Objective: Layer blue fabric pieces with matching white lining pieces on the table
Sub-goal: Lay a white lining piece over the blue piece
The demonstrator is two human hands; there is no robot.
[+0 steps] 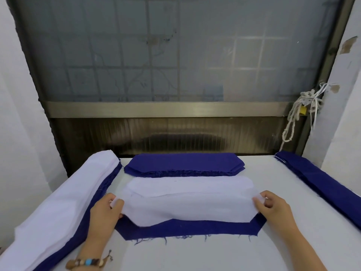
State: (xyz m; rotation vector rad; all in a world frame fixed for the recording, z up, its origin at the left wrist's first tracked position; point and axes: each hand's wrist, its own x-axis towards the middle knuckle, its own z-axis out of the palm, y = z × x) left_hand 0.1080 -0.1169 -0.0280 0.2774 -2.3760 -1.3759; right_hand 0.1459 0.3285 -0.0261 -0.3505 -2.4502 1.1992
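Observation:
A white lining piece [187,209] with clipped corners hangs just above a blue fabric piece [187,228] of the same shape near the table's front. My left hand [106,210] pinches its left end and my right hand [273,208] pinches its right end. The blue piece's front edge and frayed threads show below the lining. Behind them lies a stack of white lining pieces [189,185], and farther back a stack of blue pieces [184,164].
A long pile of white over blue layered pieces [58,204] runs along the table's left side. A blue pile [320,180] lies along the right edge. The white table [195,257] ends at a window frame; a knotted cord [293,118] hangs at the right.

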